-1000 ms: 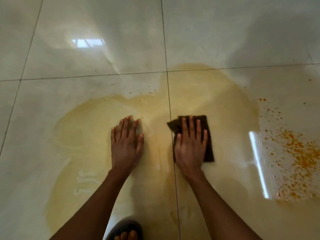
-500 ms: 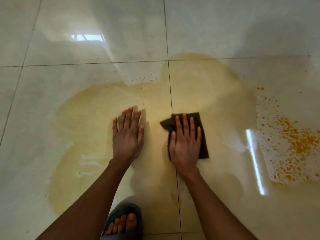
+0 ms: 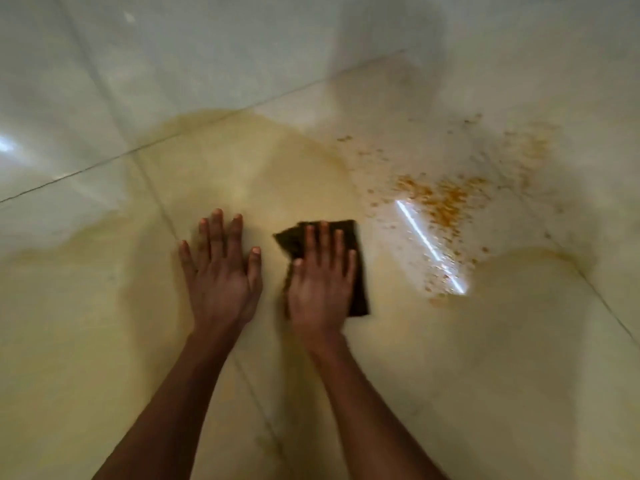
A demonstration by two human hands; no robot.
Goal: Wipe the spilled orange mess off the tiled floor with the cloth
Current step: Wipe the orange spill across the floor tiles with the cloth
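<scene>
A dark brown cloth (image 3: 358,271) lies flat on the glossy tiled floor (image 3: 242,46). My right hand (image 3: 320,289) presses down on the cloth with fingers spread. Beside it, my left hand (image 3: 221,278) rests flat on the wet floor, empty. A wide pale yellow smear (image 3: 242,178) surrounds both hands. Orange specks and blobs (image 3: 440,199) lie scattered to the right of the cloth, a short way from its edge.
Dark grout lines (image 3: 104,164) cross the tiles diagonally. A bright streak of reflected light (image 3: 429,244) lies across the orange specks. Dry pale tile stretches along the top of the view.
The view has swung and tilted to the right, so the orange specks now sit nearer the centre. Both hands and the cloth have shifted toward the specks. The foot has left the view.
</scene>
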